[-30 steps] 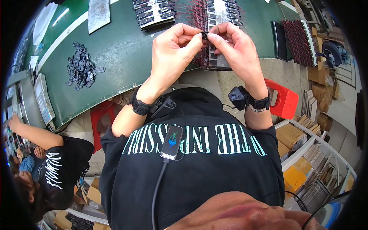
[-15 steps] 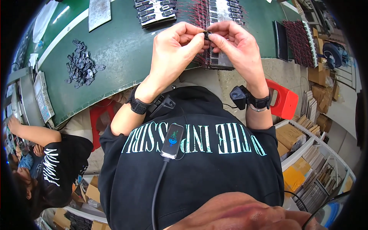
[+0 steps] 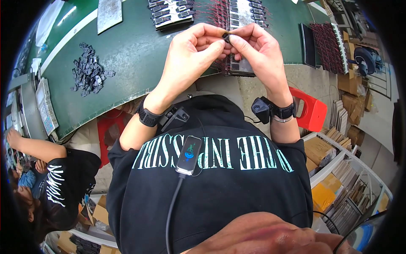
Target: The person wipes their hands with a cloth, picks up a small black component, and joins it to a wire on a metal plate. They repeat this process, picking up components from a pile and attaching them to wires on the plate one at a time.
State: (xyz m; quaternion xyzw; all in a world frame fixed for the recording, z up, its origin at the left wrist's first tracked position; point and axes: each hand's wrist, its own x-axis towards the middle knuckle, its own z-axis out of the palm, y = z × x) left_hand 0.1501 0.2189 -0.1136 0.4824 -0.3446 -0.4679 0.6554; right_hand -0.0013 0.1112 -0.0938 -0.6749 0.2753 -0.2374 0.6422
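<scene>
My left hand [image 3: 192, 55] and my right hand [image 3: 256, 48] meet above the near edge of the green table [image 3: 127, 55]. Both pinch one small dark part [image 3: 227, 37] between their fingertips. Under the hands lies a flat tray [image 3: 239, 63] holding rows of small parts with red wires. Each wrist wears a black band with a small device.
A heap of small dark parts [image 3: 88, 75] lies on the table's left. More trays of parts [image 3: 171, 10] stand at the far edge, another dark tray [image 3: 325, 42] to the right. A red stool [image 3: 308, 114] stands beside me. Another person [image 3: 46, 178] sits at lower left. Shelves with cardboard [image 3: 338, 169] fill the right.
Both hands have drifted slightly up the picture, still pinching the small part together; the fingers have shifted a little on it.
</scene>
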